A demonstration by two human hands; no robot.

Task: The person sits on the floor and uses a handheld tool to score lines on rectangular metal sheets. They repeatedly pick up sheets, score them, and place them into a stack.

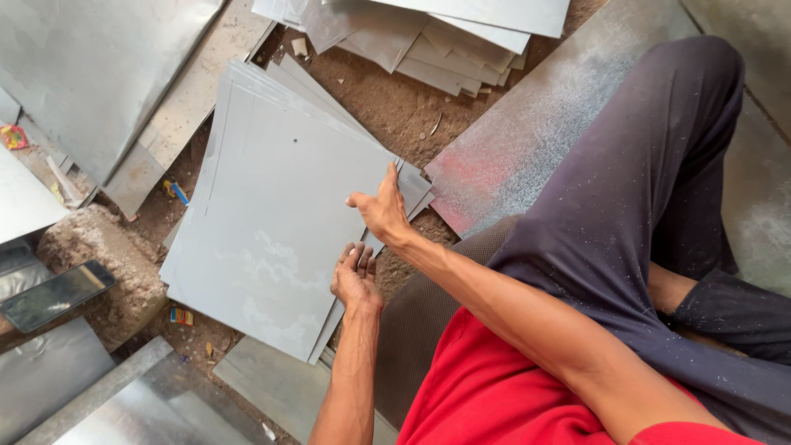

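A dark phone [53, 294] is seen at the left on a dirt floor [395, 107]. A stack of grey sheets [272, 214] is gripped at its near edge by the left hand [354, 280] and right hand [381, 210], fingers closed on it.

Both hands grip the near edge of a stack of grey metal sheets [272, 214] lying on the dirt ground [395, 103]. The left hand [354, 280] holds lower on that edge, the right hand [383, 210] just above it. A dark phone [53, 294] lies well apart, left.
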